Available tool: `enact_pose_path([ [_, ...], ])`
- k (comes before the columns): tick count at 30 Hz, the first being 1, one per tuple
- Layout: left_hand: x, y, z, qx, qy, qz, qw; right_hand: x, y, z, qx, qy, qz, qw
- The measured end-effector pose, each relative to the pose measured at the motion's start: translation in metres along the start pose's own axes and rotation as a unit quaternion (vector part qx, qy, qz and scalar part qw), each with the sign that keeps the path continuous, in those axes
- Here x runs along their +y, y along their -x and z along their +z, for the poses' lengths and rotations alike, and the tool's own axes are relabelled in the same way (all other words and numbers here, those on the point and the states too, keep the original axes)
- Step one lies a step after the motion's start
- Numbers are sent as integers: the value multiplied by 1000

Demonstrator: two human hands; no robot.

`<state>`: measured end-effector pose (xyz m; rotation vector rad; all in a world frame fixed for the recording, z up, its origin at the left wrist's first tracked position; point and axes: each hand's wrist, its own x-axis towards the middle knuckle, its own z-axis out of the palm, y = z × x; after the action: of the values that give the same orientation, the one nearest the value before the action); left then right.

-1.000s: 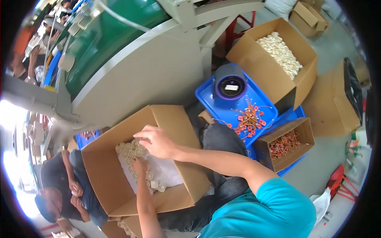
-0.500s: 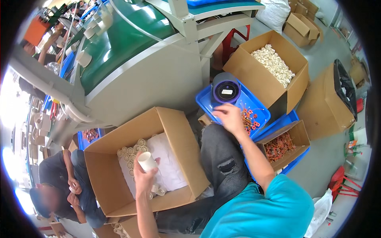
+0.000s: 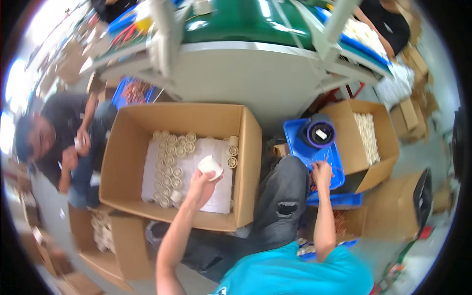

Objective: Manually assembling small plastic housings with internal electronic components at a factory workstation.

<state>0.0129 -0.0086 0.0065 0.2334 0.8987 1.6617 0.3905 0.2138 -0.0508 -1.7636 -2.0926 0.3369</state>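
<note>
My left hand [image 3: 198, 188] grips a white plastic cup-shaped part [image 3: 210, 167], tilted, above the large cardboard box [image 3: 182, 112]. Inside that box, several round white parts [image 3: 170, 149] with open-ribbed ends lie in rows on a white sheet [image 3: 216, 197]. Over on the right, my right hand [image 3: 322, 173] reaches down into a blue tray [image 3: 296, 138], fingers bunched at the small red wired parts [image 3: 312, 183]. Whatever is between those fingertips is hidden. A dark cylinder with a purple rim [image 3: 321, 132] stands in the same tray, just beyond the hand.
A carton of small cream pieces [image 3: 367, 137] stands right of the tray; another carton holds red wired parts [image 3: 340, 222]. Ahead is a green conveyor [image 3: 246, 24] on a pale frame. A co-worker [image 3: 64, 132] sits at left, near a carton of white parts [image 3: 102, 233].
My view has swung to the right. My right hand has gone from beside the dark cylinder down to the red parts in the tray. My left hand still holds the white cup-shaped part.
</note>
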Motion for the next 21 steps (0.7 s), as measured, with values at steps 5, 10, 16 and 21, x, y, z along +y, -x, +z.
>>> enact_pose_path([
  [5,3,3,7,-23,-3,35,999,-6,13,-47,106,-432,115,888],
  [10,-8,6,12,-41,-147,10,988,1,13,-88,249,-504,73,824],
  [16,-8,13,12,-63,-177,70,980,-87,19,-108,195,-512,8,837],
  [21,20,16,24,-107,-242,93,960,-175,31,-79,-167,-643,-19,747],
])
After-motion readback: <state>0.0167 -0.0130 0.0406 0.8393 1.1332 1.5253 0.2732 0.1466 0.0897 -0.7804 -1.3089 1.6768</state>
